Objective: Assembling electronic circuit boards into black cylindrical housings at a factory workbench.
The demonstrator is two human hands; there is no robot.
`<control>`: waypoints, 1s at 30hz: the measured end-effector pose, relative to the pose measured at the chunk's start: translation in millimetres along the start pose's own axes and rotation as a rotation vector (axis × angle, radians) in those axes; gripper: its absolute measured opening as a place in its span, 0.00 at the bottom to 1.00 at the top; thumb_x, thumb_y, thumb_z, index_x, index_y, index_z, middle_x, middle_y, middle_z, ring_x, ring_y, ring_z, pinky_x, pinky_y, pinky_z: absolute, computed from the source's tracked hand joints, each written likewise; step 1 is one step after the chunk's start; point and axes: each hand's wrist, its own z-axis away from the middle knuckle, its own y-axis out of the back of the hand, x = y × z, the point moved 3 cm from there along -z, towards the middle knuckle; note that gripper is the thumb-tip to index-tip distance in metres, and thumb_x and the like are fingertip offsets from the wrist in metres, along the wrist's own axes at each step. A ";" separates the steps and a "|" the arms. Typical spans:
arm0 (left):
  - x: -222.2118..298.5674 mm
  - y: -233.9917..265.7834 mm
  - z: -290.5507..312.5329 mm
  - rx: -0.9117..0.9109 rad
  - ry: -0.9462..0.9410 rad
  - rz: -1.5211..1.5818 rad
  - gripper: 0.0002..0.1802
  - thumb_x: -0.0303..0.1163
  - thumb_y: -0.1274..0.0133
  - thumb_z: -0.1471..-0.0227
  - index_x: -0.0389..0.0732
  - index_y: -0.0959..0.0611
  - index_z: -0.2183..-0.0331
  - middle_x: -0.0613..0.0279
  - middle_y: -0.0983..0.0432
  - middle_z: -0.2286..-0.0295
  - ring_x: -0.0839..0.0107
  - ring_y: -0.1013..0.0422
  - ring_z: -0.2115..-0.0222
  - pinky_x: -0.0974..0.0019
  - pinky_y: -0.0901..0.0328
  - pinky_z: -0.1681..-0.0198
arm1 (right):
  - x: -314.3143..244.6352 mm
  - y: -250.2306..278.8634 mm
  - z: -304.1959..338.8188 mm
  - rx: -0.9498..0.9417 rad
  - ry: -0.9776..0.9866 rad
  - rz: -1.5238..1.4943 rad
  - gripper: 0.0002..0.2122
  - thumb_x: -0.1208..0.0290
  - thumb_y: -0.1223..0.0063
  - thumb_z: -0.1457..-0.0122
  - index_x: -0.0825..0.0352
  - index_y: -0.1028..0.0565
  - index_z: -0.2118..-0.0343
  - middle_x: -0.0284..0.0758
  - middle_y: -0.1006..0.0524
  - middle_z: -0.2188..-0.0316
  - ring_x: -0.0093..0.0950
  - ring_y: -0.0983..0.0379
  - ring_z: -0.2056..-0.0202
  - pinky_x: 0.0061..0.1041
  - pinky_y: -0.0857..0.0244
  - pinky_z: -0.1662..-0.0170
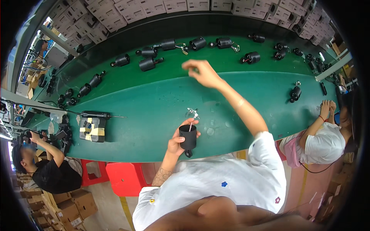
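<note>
Filling the left grip (176, 145) — a matte black cylinder (188, 139).

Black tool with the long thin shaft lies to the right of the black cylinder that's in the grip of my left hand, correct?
Not quite: the head view shows the black tool to the left of the black cylinder, not the right. The cylinder is indeed in the grip of your left hand.
</note>
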 end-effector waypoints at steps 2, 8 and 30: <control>-1.1 6.5 1.8 0.109 -0.012 -0.027 0.45 0.33 0.46 0.64 0.36 0.38 0.41 0.48 0.37 0.45 0.52 0.29 0.58 0.58 0.29 0.59 | 32.3 -6.8 -54.0 0.152 0.111 0.235 0.19 0.84 0.48 0.53 0.70 0.25 0.55 0.39 0.21 0.61 0.36 0.24 0.63 0.32 0.30 0.56; 0.3 -0.9 -4.3 0.229 -0.020 -0.217 0.45 0.31 0.48 0.63 0.34 0.38 0.40 0.49 0.38 0.43 0.54 0.29 0.56 0.59 0.31 0.54 | 128.2 -49.6 -161.6 0.153 -0.073 0.775 0.32 0.77 0.42 0.57 0.63 0.36 0.44 0.38 0.33 0.45 0.45 0.32 0.50 0.42 0.32 0.49; -1.9 0.5 -2.2 0.282 0.002 -0.187 0.37 0.30 0.50 0.59 0.35 0.33 0.43 0.49 0.34 0.46 0.52 0.28 0.55 0.63 0.33 0.54 | -3.3 30.4 26.5 -0.325 -0.208 0.284 0.25 0.64 0.29 0.64 0.73 0.22 0.62 0.39 0.20 0.68 0.34 0.24 0.67 0.30 0.30 0.59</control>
